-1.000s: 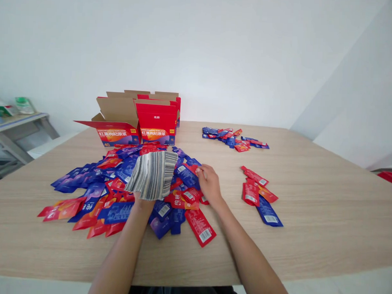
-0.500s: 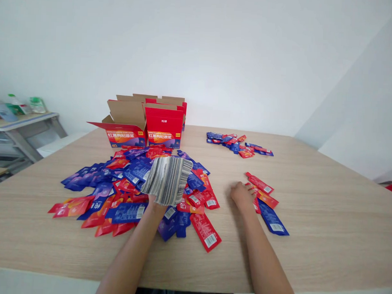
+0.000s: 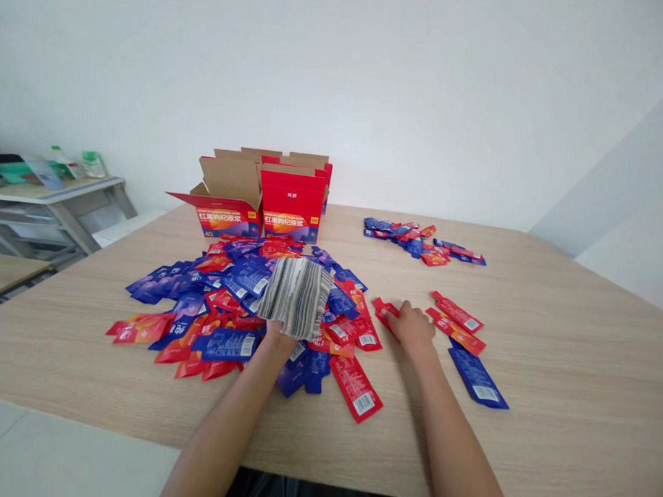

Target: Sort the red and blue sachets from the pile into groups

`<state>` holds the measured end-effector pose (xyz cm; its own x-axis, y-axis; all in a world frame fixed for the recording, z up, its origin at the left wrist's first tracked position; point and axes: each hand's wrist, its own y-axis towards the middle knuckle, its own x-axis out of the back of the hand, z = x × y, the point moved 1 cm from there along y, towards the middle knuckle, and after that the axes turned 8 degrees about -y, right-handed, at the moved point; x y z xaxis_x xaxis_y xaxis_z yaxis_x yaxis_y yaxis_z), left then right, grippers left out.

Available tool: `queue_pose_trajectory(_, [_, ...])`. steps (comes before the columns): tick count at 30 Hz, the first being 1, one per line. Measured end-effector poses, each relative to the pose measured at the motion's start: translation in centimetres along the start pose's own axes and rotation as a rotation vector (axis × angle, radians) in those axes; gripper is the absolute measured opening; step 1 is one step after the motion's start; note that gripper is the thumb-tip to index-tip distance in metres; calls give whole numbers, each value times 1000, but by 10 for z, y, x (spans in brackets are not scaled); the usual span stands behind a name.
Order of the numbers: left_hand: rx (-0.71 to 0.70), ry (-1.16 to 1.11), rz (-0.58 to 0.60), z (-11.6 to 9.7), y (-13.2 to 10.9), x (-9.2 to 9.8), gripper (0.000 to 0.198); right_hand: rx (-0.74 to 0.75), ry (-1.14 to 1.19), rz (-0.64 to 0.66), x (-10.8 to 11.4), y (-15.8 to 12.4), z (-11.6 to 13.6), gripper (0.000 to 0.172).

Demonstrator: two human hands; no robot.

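The right hand (image 3: 413, 327) pinched 1 red sachet (image 3: 382, 307) between the heap (image 3: 248, 276) and 3 loose sachets (image 3: 457, 333); striped cloth (image 3: 297, 296) hid whether the left hand (image 3: 278, 333), over the heap, gripped anything. Sliding it flat, unsqueezed, seemed wisest. Open boxes (image 3: 290, 222) stood beyond.

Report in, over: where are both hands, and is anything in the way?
Right hand holding a red packet. Left hand at the packet pile, grip hidden by striped cloth. Nothing visibly blocking right hand.

One cloth (image 3: 297, 298), two front boxes (image 3: 292, 204), many sachets (image 3: 356, 389)
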<state>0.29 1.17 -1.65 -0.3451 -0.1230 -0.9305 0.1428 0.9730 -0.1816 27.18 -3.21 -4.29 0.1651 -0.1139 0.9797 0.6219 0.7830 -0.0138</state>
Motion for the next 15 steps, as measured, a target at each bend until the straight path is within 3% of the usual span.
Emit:
queue_pose_trajectory(4, [-21,32,-61,1,-9,-11,42,28,203,20,1,9,-4,31])
queue_pose_trajectory(7, [3,33,-53,4,-12,-13,43,86,434,-93,6,11,4,45])
queue_pose_trajectory(11, [112,1,-82,11,-18,-10,43,137,761,-244,11,-5,32,65])
queue_pose_trajectory(15, [284,-22,-85,27,-27,-5,44,237,1126,-125,6,-38,68,63])
